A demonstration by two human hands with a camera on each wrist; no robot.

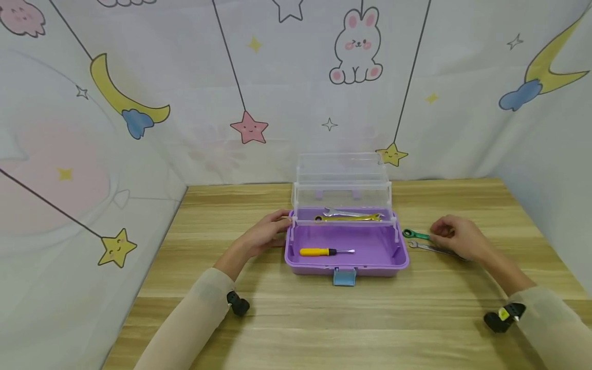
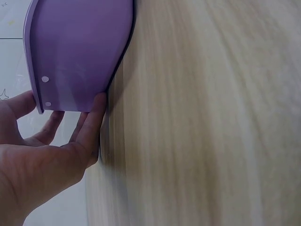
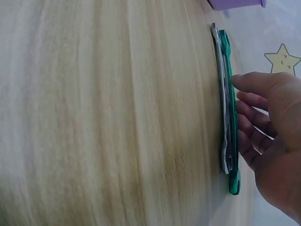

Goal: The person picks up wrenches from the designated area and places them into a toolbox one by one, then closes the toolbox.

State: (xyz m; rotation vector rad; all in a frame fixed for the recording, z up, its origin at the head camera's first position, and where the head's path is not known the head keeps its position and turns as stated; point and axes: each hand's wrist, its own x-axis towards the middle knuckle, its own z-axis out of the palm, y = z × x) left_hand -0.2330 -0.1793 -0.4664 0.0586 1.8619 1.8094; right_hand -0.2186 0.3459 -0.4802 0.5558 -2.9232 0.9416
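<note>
A purple toolbox with its clear lid raised stands on the table. My left hand rests against the box's left end, thumb near the rim and fingertips lower down by the table in the left wrist view. Inside lie a yellow-handled screwdriver, a gold wrench and a silver wrench, the latter two toward the back. To the right of the box my right hand pinches a green ratchet wrench between thumb and fingers. Close beside it lies another silver wrench.
The clear lid stands up at the back of the box. A light blue latch hangs open at the front. Around the wood-grain table hangs a white printed curtain.
</note>
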